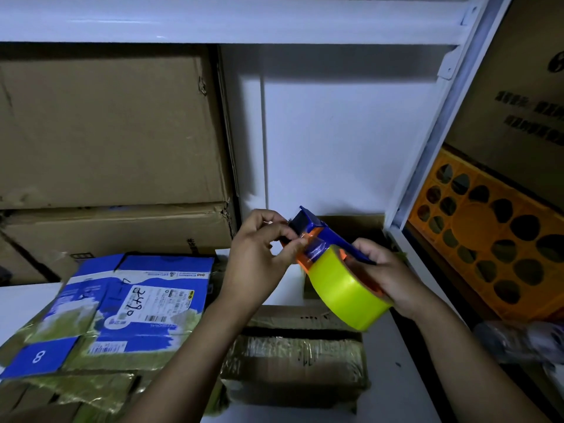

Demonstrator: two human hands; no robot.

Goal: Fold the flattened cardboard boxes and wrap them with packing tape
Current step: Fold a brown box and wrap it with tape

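A blue and orange tape dispenser (314, 232) carries a yellow-green roll of packing tape (343, 288). My right hand (386, 276) grips the dispenser by its handle and the roll's side. At the dispenser's front end, my left hand (262, 248) pinches the loose end of the tape. Below my hands a brown cardboard box (300, 352) wrapped in tape lies on the white shelf (393, 386). A flattened blue and white cardboard box (137, 303) with a shipping label lies at the left on top of other taped cardboard.
Two large brown cartons (106, 132) are stacked at the back left. A white shelf post (439, 117) rises at the right, with an orange plastic crate (491, 239) and another carton (525, 87) beyond it. A white shelf board (213, 22) runs overhead.
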